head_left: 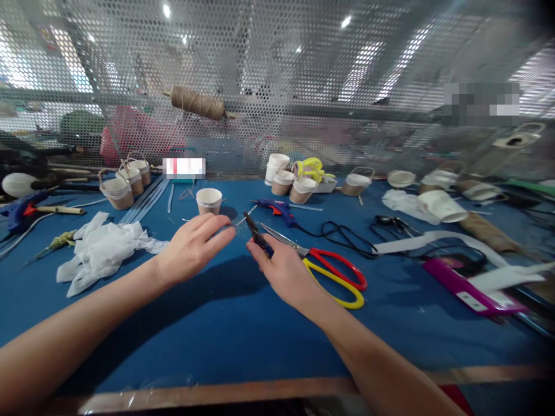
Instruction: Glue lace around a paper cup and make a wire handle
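Observation:
My right hand [288, 271] is wrapped round dark-handled pliers [256, 234], their jaws pointing up and left. Left of the pliers is my left hand [195, 242], its fingers bent and drawn together. A thin strand seems to run by those fingertips, but what they pinch is too small to make out. Just behind the left hand stands a small paper cup [208, 200] with a brown wrapped side and a white rim. Scissors [333, 271] with red and yellow handles lie beside my right hand. A blue glue gun [277, 211] rests beyond the pliers.
Several small handled buckets [117, 193] stand back left, near crumpled white cloth [108, 245]. A second glue gun [21, 211] lies far left. More cups [282, 182] line the back. A purple box [472, 289] and white strip [451, 240] lie right. A twine spool [197, 103] hangs on mesh.

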{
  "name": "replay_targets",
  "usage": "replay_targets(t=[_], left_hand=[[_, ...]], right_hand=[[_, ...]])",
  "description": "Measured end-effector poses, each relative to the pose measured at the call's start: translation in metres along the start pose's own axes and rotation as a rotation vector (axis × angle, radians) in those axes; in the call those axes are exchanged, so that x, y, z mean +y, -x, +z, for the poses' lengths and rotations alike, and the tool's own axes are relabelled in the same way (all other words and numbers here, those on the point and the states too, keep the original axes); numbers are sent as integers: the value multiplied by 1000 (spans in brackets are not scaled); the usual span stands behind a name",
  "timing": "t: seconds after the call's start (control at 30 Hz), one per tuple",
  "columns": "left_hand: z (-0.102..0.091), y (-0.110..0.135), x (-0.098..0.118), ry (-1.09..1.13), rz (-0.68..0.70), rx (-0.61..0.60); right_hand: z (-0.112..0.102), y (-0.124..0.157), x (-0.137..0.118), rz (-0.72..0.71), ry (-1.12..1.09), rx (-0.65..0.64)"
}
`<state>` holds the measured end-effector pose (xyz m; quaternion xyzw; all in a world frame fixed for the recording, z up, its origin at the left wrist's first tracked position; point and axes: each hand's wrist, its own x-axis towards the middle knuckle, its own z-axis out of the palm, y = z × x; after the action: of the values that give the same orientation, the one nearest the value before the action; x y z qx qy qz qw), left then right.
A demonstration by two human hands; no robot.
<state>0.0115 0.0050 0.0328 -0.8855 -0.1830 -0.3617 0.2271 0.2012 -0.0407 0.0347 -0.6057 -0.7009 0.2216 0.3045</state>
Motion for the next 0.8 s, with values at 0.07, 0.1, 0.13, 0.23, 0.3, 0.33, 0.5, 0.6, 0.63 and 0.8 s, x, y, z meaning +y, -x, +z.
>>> replay_targets(t=[0.07, 0.1, 0.13, 0.23, 0.3, 0.33, 0.5, 0.6, 0.63, 0.8], left_hand=[[3, 1, 0, 31, -4, 45], [4, 1, 2, 62, -30, 74], [5, 0, 4, 115, -82, 98], [5, -5, 13, 445, -488, 142], [5, -10, 19, 850, -933, 144], [5, -12, 22, 1088, -1139, 139], [8, -18, 22, 1750, -1506, 82], [5, -14, 20, 1379, -1374, -43], [4, -11, 20, 1153, -1263, -99], [-1, -4, 25, 169, -470, -160]], right_hand=[[1, 0, 1, -9, -20, -1], [2, 1, 1, -11, -28, -1], [2, 1, 1, -11, -32, -1], [3, 2, 1, -11, -30, 19], [4, 2, 0, -29, -20, 55], [5, 3, 0, -44, -10, 77], [7, 2, 2, -95, 71, 140], [5, -1, 4, -65, 113, 128], [4, -2, 5, -53, 121, 129], [0, -4, 3, -30, 140, 155]])
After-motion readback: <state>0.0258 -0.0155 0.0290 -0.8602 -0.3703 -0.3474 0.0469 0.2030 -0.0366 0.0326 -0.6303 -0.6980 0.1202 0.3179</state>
